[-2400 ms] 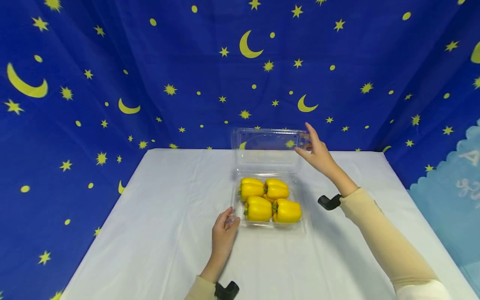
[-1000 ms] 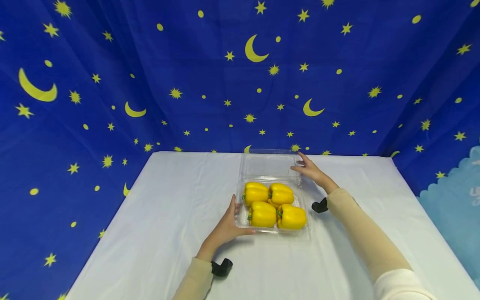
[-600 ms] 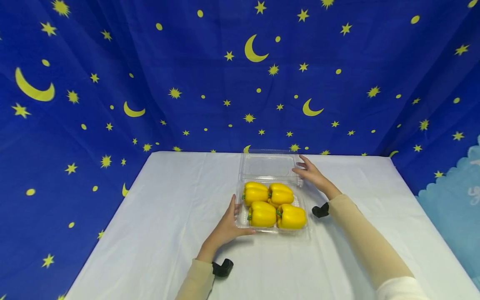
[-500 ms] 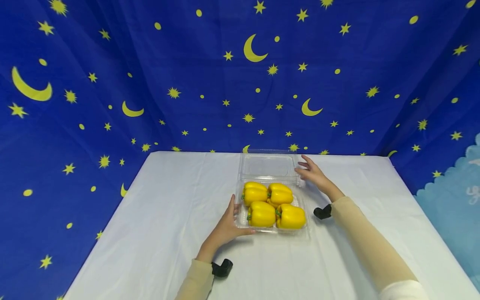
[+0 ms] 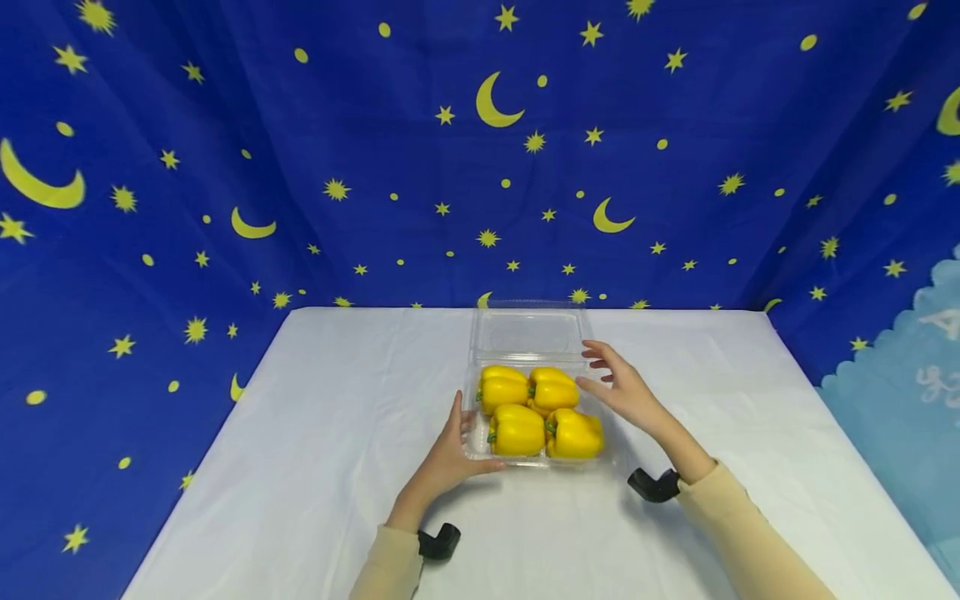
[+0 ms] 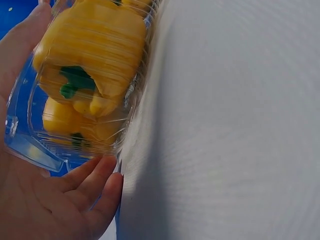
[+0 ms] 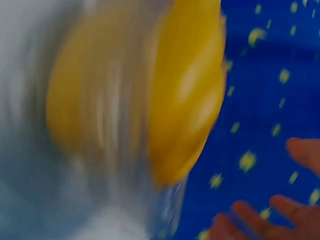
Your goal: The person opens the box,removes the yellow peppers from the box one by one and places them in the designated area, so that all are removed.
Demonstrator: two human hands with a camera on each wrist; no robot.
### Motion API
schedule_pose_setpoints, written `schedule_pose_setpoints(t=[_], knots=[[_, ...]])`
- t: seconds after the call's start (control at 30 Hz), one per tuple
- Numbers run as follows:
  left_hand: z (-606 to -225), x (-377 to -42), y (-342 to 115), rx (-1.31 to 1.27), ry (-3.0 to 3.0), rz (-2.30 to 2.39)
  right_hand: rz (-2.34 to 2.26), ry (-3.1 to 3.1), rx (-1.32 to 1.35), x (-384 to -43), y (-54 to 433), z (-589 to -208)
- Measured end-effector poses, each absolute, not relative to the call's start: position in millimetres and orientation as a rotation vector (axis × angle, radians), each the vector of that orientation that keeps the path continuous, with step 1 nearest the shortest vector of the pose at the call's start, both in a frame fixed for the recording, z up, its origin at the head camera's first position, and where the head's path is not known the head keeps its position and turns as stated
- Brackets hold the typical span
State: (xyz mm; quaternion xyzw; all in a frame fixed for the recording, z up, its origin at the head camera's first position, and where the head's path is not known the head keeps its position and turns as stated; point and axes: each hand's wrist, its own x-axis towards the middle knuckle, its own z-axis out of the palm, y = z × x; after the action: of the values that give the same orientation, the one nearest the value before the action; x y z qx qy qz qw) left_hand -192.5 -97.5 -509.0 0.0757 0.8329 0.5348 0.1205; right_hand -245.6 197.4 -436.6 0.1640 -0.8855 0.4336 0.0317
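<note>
A clear plastic clamshell container (image 5: 480, 446) sits on the white table with its lid (image 5: 528, 333) folded back away from me. Several yellow bell peppers (image 5: 517, 431) with green stems fill its base. My left hand (image 5: 444, 458) spans the near left corner, thumb stretched along the front wall and fingers along the left side. In the left wrist view, straight fingertips (image 6: 107, 165) touch the container's ribbed wall. My right hand (image 5: 626, 392) hovers by the right side near the hinge, fingers spread, holding nothing. The right wrist view is blurred, showing a pepper (image 7: 187, 100) beside the spread fingers.
A white cloth (image 5: 360, 433) covers the table. Blue fabric (image 5: 420, 150) with yellow moons and stars hangs behind and to the left; a pale blue scalloped panel (image 5: 900, 400) is at the right. A black wrist mount (image 5: 656, 485) is on each arm.
The lid has swung from upright to lying back. My right hand has left the lid and moved toward me. My left hand has spread around the container's near left corner.
</note>
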Motion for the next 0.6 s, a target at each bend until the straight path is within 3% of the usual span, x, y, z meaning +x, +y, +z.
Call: schedule_pose_setpoints(t=[0.23, 0.6], knots=[[-510.3, -192.2, -97.1, 0.245, 2.45, 1.556, 1.098, -2.9, 0.407, -194.8, 165.7, -445.7], [-505.9, -190.2, -97.5, 0.252, 2.427, 1.573, 1.001, -2.898, 0.311, -178.0, 142.8, -460.9]])
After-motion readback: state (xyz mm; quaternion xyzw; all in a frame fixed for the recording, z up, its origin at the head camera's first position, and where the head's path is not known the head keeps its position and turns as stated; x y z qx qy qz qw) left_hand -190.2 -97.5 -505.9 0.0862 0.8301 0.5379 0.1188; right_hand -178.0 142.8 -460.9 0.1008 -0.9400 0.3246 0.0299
